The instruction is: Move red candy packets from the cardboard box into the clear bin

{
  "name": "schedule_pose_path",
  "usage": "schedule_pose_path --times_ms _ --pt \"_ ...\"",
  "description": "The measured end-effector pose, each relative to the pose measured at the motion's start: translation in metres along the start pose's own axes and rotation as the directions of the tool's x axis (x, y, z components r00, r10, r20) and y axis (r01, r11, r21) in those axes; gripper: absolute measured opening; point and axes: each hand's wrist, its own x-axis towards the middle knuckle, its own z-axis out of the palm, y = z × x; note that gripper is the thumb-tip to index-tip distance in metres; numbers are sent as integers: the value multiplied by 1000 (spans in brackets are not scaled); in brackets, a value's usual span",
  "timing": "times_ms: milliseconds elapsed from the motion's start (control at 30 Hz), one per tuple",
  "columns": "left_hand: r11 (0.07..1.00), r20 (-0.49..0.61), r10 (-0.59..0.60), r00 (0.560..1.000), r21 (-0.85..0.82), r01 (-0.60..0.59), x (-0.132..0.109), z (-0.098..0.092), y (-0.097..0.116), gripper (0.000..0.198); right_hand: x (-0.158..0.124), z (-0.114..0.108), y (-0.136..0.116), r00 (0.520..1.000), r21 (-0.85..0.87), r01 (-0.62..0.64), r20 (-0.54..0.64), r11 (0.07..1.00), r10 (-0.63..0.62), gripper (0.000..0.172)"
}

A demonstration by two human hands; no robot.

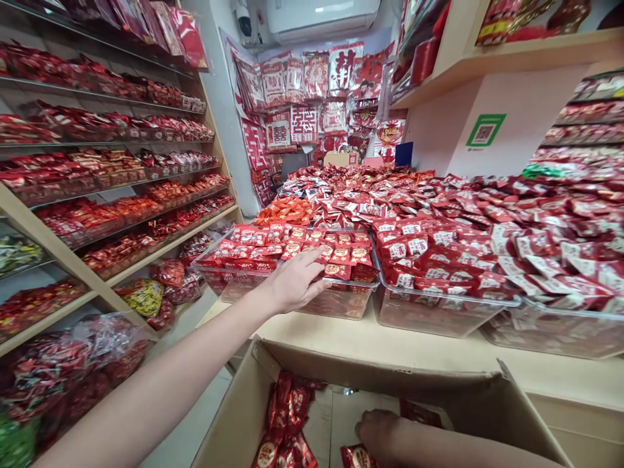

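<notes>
My left hand point(298, 281) reaches over the front edge of a clear plastic bin point(341, 302), fingers stretched out and resting on red candy packets point(338, 253) with round cream labels. Down in an open cardboard box point(390, 374) is my right hand point(377, 430), its fingers curled and partly hidden in shadow. Right beside it, on the box floor, lies a red packet point(358, 456); what the curled fingers hold, if anything, does not show. More red packets point(287, 416) are heaped along the box's left side.
Clear bins point(439, 315) heaped with red packets line the pale counter point(312, 335). Shelves point(117, 188) of packets rise on the left, above bagged goods point(73, 370) on the floor. A wooden shelf point(536, 49) juts out above at right. Red decorations point(312, 91) hang behind.
</notes>
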Motion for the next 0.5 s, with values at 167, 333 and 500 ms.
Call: schedule_pose_path --times_ms 167,333,500 --pt "997 -17 -78 997 7 78 5 -1 2 39 0 7 1 999 44 34 -23 998 -33 53" --pt "996 -218 -52 975 -78 36 -3 -3 15 25 -3 16 2 990 79 58 -130 995 -48 47" --pt "900 -313 278 908 -247 -360 -35 11 72 22 8 22 -15 978 75 126 -179 989 -111 11"
